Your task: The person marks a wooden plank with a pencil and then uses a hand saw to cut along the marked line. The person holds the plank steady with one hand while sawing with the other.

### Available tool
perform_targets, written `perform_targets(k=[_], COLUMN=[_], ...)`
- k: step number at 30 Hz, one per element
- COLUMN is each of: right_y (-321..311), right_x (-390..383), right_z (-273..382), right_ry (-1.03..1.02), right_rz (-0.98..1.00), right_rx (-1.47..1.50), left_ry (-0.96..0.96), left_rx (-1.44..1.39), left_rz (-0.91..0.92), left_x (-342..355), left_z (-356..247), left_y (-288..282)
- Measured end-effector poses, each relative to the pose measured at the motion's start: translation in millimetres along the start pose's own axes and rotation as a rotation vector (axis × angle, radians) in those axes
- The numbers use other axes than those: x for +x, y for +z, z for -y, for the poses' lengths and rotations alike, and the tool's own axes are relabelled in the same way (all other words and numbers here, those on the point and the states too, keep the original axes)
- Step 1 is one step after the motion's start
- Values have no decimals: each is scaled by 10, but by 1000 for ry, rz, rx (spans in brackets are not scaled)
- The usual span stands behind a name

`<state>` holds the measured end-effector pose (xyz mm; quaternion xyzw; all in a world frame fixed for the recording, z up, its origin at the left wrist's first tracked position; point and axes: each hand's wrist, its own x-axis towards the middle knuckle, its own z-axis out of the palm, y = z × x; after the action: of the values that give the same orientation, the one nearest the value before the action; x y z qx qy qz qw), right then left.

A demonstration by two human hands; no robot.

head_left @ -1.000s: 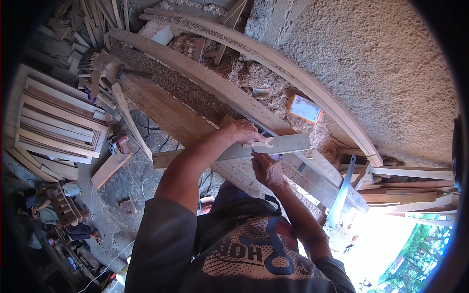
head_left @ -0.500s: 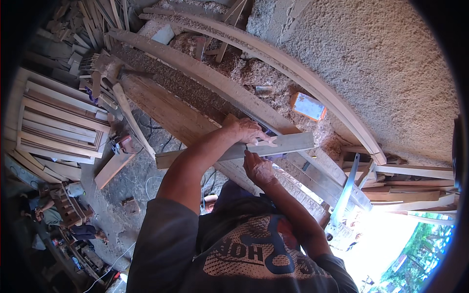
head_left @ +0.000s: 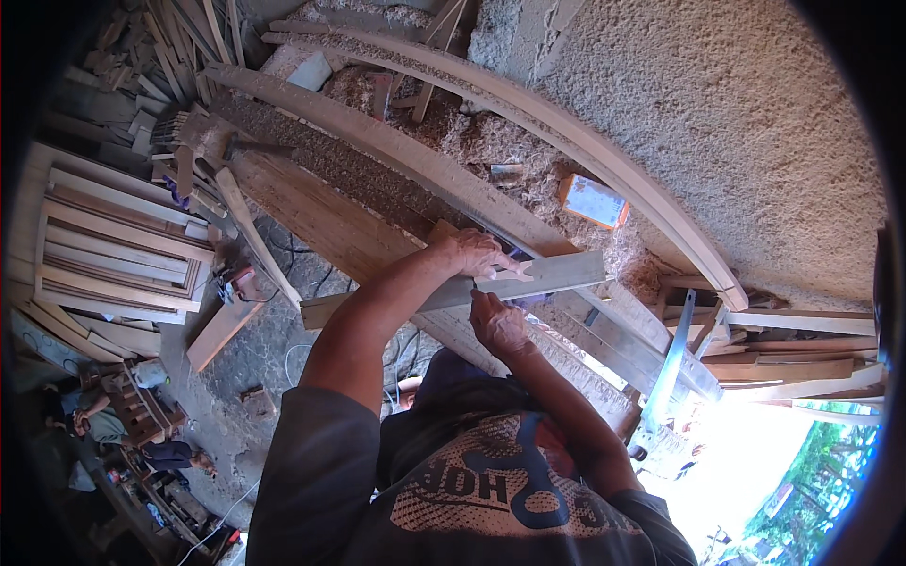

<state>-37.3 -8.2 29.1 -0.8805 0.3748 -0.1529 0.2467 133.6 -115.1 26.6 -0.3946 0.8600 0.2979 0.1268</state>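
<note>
My left hand (head_left: 472,253) presses a small pale notched piece of wood (head_left: 515,274) flat against a long wooden board (head_left: 566,271). Its fingers lie over the small piece. Just below, the fingers of my right hand (head_left: 500,323) are pinched together at the board's near edge. They hold a thin, dark, pencil-like stick, mostly hidden, whose end meets the small piece. The board lies slantwise across a thick plank bench (head_left: 311,212), and its left part passes behind my left forearm.
Wood shavings and a white-and-orange box (head_left: 595,201) lie beyond the bench, near a long curved beam (head_left: 528,104). A saw blade (head_left: 672,354) leans at the right. A pale wooden pole (head_left: 247,222) and a slatted frame (head_left: 123,241) stand left. Another person (head_left: 99,415) is at lower left.
Both hands keep their places on the board and the small notched piece. Only a slight shift of the whole view shows.
</note>
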Motion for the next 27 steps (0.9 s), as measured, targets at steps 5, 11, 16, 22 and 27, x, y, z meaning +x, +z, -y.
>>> perform_targets(k=[5,11,16,22,27], right_y=[-78,-726,-875,-831,-658], right_x=[-76,-415,-807,-963,-1059], right_z=[-32,57,-156,-189,-243], right_ry=[-1,20,261,451,496], right_rz=[-64,-158,-359,-254,-222], right_rx=[57,159,217,373,426], left_ry=[-8,32,-13,-245,-303], left_rx=[-12,-177,-388,-460,-580], left_rz=[-37,-235,-652,-480,-758], left_x=[-7,12,-42,191,387], left_z=[-78,75,-154,-353,-324], left_y=[-31,444,575,477,610])
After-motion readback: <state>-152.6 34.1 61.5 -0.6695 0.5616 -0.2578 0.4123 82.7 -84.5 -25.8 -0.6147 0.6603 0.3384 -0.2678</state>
